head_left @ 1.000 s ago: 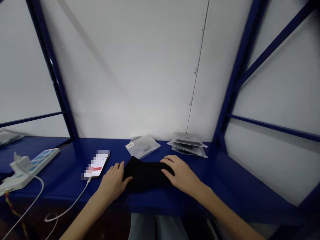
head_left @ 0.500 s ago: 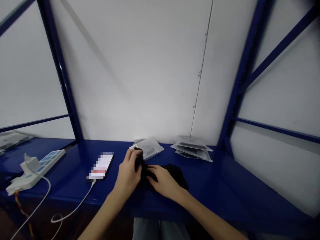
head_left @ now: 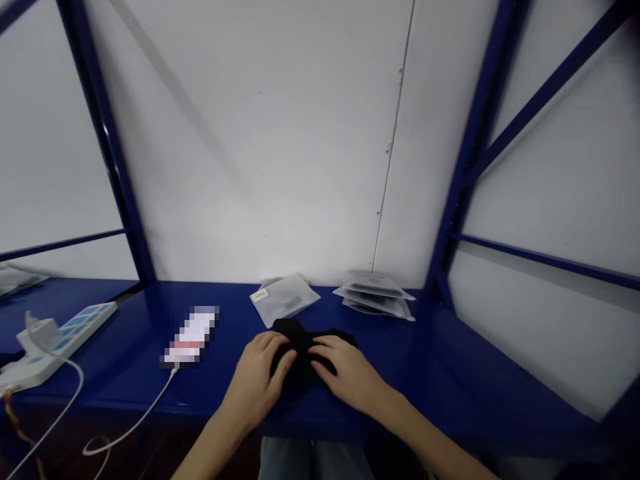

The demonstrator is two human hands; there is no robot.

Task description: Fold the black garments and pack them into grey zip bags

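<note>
Head view: one black cloth, bunched, on the blue desk near its front edge, before the seated person. Left hand: on the cloth's left side, thumb parted from curled fingers, fabric between. Right hand: on the right side, likewise, fingers slightly spread; whether either hand pinches, I cannot tell. Both sides covered, probably to keep the soft fabric together. Long axis: seemingly left to right, uncertain, the ends being hidden; a rounded bulge at far left points toward the wall. One labelled bag and one bag stack: behind, apparently out of the hands' way. One phone: left, cable attached, presumably charging.
</note>
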